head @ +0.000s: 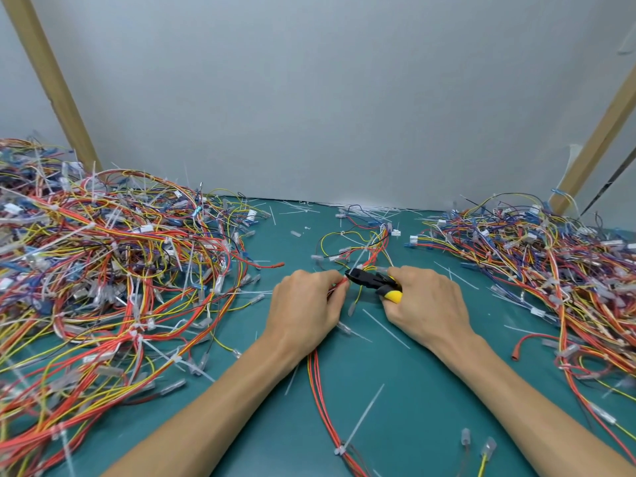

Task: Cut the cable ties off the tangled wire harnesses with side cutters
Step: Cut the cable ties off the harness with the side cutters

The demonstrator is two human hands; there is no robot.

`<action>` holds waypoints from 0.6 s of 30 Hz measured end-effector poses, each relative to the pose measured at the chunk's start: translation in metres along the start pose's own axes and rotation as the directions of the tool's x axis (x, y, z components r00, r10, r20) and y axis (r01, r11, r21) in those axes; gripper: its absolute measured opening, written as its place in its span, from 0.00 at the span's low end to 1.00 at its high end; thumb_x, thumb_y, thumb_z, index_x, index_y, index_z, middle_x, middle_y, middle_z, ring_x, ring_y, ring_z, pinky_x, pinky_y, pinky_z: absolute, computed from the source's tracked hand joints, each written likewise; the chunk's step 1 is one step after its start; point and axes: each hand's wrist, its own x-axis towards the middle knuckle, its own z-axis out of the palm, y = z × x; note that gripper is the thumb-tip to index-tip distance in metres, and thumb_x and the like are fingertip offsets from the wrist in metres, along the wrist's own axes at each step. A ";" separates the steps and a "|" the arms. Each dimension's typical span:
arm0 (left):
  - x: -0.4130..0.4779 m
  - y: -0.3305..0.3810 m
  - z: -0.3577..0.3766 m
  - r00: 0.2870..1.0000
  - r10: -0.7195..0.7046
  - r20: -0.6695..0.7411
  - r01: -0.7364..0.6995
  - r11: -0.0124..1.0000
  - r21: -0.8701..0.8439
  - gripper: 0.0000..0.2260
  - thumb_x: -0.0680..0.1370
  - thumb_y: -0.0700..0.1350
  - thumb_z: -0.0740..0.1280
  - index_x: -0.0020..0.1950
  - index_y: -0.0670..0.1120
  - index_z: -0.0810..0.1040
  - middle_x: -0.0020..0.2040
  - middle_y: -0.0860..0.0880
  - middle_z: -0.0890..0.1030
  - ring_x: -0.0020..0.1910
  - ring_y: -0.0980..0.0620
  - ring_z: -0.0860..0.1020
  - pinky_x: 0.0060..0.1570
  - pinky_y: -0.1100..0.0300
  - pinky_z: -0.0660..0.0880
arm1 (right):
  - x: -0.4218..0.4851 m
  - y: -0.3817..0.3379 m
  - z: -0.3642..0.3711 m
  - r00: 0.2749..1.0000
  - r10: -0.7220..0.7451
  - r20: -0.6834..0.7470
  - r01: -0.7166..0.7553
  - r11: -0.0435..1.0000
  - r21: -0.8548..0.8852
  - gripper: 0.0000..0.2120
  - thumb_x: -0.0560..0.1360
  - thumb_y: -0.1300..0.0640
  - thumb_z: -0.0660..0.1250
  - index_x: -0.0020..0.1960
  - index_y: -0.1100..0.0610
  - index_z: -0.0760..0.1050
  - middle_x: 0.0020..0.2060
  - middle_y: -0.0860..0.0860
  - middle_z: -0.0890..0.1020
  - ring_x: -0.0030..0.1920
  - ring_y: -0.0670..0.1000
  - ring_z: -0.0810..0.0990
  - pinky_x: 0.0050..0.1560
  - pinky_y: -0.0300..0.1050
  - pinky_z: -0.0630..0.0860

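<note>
A green table (413, 407) meets a plain grey wall (309, 98), with leaning wooden posts (51, 80) at both sides. On the left lies a big pile (103, 270) of harnesses, cut off by the edge. In the middle the left hand (306, 304) pinches red wires of a harness (318, 390); the right hand (426, 304) grips the cutters (373, 281), tip at these wires. A second pile (550, 270) lies right. Whether a tie sits between the blades is hard to see.
</note>
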 end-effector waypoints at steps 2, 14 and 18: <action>0.002 0.000 -0.001 0.996 -0.038 0.077 0.049 0.987 -0.151 0.10 0.80 0.51 0.64 0.47 0.50 0.83 0.32 0.50 0.82 0.33 0.47 0.78 0.37 0.56 0.74 | 0.000 0.000 0.001 0.999 0.029 0.016 -0.029 0.999 0.028 0.14 0.71 0.47 0.63 0.56 0.44 0.77 0.43 0.46 0.82 0.46 0.56 0.79 0.39 0.47 0.70; 0.018 -0.013 -0.023 0.819 -0.008 0.574 0.488 0.537 -0.688 0.16 0.82 0.51 0.60 0.44 0.46 0.83 0.38 0.50 0.85 0.27 0.57 0.71 0.25 0.67 0.61 | -0.001 0.002 -0.001 0.999 0.045 0.015 -0.047 0.974 0.220 0.06 0.70 0.50 0.63 0.44 0.51 0.75 0.36 0.49 0.80 0.41 0.59 0.76 0.38 0.50 0.74; 0.021 -0.017 -0.025 0.780 0.016 0.625 0.554 0.446 -0.703 0.13 0.79 0.50 0.65 0.44 0.44 0.85 0.45 0.46 0.86 0.30 0.56 0.77 0.22 0.69 0.64 | 0.000 -0.001 0.001 0.999 -0.002 0.034 -0.004 0.983 0.182 0.09 0.72 0.49 0.64 0.40 0.53 0.68 0.35 0.49 0.77 0.40 0.59 0.75 0.34 0.48 0.66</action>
